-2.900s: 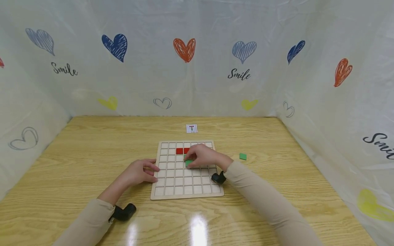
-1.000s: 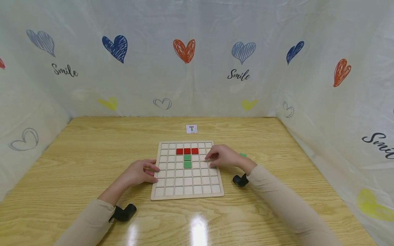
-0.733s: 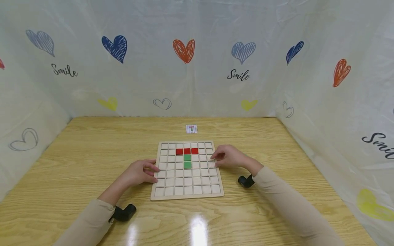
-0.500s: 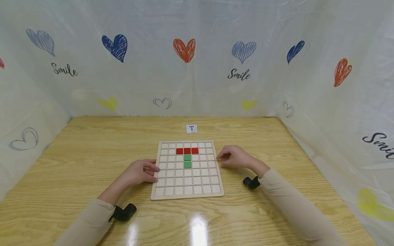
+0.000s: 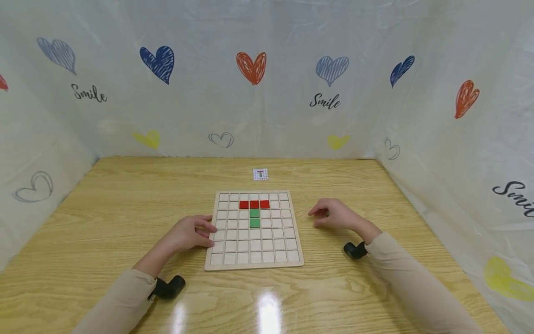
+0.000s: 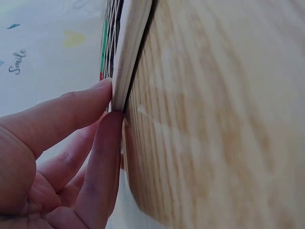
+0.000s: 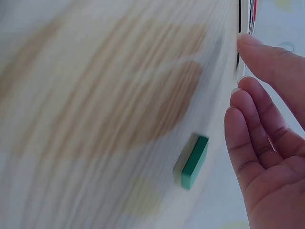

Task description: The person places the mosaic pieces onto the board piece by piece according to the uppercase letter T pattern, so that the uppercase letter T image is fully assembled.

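A wooden grid board (image 5: 238, 260) lies in the middle of the table in the head view. Three red tiles (image 5: 254, 204) form a row near its far side, with two green tiles (image 5: 255, 218) in a column below the middle one. At the board's left edge, my left hand (image 5: 187, 234) pinches the rim, thumb on top and a finger against the side, as the left wrist view shows. My right hand (image 5: 335, 214) hovers right of the board, fingers loosely bent and holding nothing. A loose green tile (image 7: 194, 164) lies near its fingers, mostly hidden in the head view.
A small pattern card (image 5: 260, 174) with a printed T shape lies beyond the board. The wooden table (image 5: 125, 195) is enclosed by a pale curtain (image 5: 288, 32) with hearts and lettering. Black wrist cameras (image 5: 168, 287) sit at both cuffs.
My right hand has let go of a green tile in the board's column and moved rightward off the board to the loose green tile. My left hand has stayed at the left edge.
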The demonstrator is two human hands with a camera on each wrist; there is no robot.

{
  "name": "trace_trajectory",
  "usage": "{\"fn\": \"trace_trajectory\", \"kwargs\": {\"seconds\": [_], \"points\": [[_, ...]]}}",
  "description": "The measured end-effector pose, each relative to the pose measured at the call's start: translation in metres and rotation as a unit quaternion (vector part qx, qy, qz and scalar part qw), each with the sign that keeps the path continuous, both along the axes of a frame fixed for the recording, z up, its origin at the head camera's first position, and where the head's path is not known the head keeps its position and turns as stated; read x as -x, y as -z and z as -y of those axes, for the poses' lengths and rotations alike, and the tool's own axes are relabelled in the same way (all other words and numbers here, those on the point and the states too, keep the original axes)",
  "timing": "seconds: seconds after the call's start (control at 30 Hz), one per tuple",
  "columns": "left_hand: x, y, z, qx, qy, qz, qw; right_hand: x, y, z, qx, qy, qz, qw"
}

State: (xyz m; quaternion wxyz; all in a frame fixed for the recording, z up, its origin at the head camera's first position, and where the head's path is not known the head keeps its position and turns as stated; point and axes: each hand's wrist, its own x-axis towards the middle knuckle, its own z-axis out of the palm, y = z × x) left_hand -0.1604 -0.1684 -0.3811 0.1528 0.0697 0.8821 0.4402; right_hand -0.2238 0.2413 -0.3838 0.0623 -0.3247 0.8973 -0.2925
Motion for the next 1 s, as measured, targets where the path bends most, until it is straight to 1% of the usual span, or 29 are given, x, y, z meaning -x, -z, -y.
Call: {"fn": "trace_trajectory", "kwargs": {"seconds": [0.13,0.33,0.47,0.63,0.7,1.0], "points": [[0.0,0.0,0.0,0.001,-0.001,0.001,1.0,-0.001,0.0,-0.008,-0.001,0.007,0.002,1.0],[-0.001,0.0,-0.001,-0.001,-0.003,0.002,1.0,-0.002,0.002,-0.02,0.0,0.033,-0.004,0.999],[-0.001,-0.001,0.0,-0.004,0.007,-0.003,1.0,-0.003,0.001,-0.026,0.001,0.047,-0.003,0.999],[-0.001,-0.003,0.0,-0.004,0.007,-0.003,1.0,-0.003,0.0,-0.033,0.006,0.061,0.005,0.998],[0.0,-0.002,0.0,-0.003,0.004,-0.002,1.0,-0.003,0.0,-0.035,0.005,0.066,0.007,0.998],[0.0,-0.001,0.001,-0.001,0.007,-0.002,1.0,0.004,0.002,-0.044,-0.002,0.091,0.015,0.996]]}}
